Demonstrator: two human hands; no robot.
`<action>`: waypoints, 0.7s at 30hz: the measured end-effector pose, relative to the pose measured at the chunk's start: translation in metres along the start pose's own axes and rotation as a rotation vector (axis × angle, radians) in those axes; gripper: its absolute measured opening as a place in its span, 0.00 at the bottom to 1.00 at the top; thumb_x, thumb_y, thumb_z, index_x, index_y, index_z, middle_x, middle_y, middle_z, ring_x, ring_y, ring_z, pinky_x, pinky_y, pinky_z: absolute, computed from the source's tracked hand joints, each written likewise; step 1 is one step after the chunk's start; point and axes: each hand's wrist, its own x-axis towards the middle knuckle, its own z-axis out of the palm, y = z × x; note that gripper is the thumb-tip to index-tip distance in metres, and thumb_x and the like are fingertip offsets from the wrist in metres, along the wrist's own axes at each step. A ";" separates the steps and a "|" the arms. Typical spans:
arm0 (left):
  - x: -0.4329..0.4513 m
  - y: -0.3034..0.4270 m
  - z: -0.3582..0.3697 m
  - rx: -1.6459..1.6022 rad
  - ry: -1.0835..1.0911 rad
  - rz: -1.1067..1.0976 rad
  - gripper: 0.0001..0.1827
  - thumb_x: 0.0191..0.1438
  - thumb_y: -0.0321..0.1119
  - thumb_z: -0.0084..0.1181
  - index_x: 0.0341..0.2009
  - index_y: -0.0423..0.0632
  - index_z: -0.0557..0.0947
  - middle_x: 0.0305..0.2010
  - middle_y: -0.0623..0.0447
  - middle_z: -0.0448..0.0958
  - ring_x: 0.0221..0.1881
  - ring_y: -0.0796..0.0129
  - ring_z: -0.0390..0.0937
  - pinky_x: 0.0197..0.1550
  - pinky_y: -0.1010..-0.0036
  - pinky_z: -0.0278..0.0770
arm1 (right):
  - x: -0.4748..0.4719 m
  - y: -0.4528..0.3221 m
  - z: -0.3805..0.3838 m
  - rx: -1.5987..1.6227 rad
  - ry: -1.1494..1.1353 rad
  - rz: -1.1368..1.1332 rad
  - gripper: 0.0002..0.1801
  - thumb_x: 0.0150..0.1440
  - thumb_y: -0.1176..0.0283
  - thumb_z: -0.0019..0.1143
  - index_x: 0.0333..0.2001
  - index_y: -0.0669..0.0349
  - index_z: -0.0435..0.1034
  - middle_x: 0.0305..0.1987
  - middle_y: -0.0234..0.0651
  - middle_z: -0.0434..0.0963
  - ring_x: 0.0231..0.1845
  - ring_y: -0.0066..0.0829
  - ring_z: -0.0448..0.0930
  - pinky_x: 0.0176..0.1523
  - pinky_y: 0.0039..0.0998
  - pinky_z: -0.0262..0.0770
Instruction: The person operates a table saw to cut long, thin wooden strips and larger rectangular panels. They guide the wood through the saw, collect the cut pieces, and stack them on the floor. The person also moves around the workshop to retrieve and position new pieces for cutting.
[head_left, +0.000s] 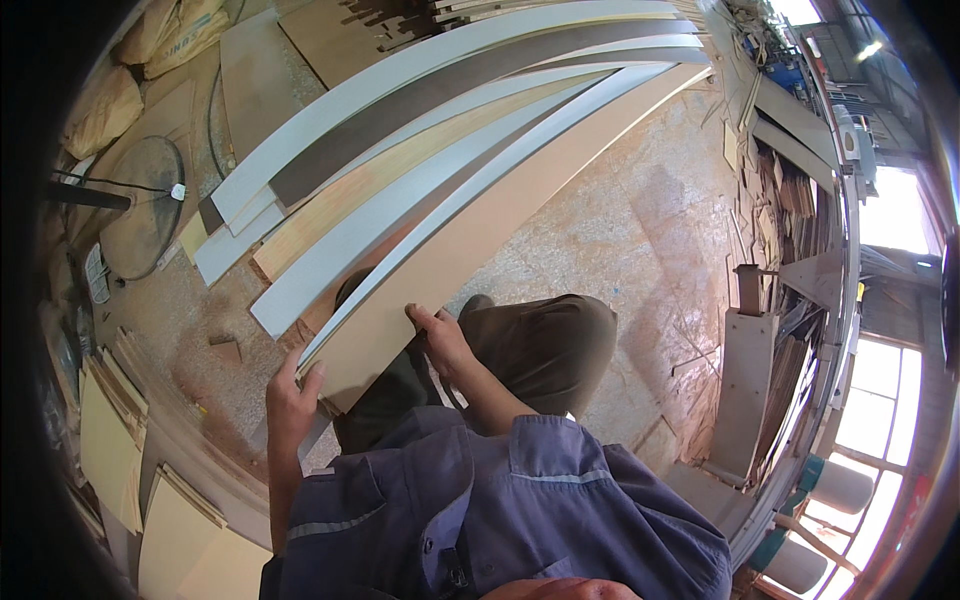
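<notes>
A long tan board with a thin pale edge strip runs from my lap up to the top right. My left hand grips its near left corner, the thumb on its face and the fingers at the pale edge. Around the board's right long edge my right hand is closed, with the thumb on top. Left of this board, several long strips lie fanned out: a white one, a wood-grained one and a dark grey-brown one. Their far ends gather at the top right.
A round metal base with a black pole and cable stands at the left. Stacked panels sit at the lower left. To the right are a boxy wooden post and piled offcuts. Dust and scraps cover the floor.
</notes>
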 end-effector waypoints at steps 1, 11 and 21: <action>0.001 -0.001 0.000 0.003 -0.003 -0.001 0.21 0.56 0.39 0.52 0.50 0.38 0.75 0.40 0.36 0.77 0.42 0.47 0.77 0.44 0.63 0.72 | 0.000 -0.001 0.000 -0.012 -0.002 0.006 0.19 0.57 0.68 0.54 0.48 0.69 0.67 0.46 0.35 0.74 0.46 0.26 0.73 0.51 0.28 0.67; -0.002 -0.013 0.003 0.034 0.054 0.010 0.19 0.55 0.38 0.55 0.48 0.38 0.76 0.38 0.35 0.77 0.40 0.44 0.76 0.42 0.62 0.72 | 0.006 0.003 -0.004 -0.082 0.001 -0.003 0.18 0.57 0.67 0.54 0.48 0.67 0.67 0.44 0.37 0.75 0.46 0.30 0.74 0.50 0.30 0.70; -0.005 -0.024 -0.007 0.034 0.057 -0.033 0.22 0.55 0.43 0.56 0.47 0.38 0.76 0.38 0.38 0.79 0.39 0.49 0.78 0.41 0.64 0.73 | -0.005 -0.006 0.004 -0.091 -0.021 0.054 0.22 0.60 0.66 0.52 0.52 0.70 0.63 0.50 0.42 0.72 0.50 0.38 0.74 0.55 0.39 0.70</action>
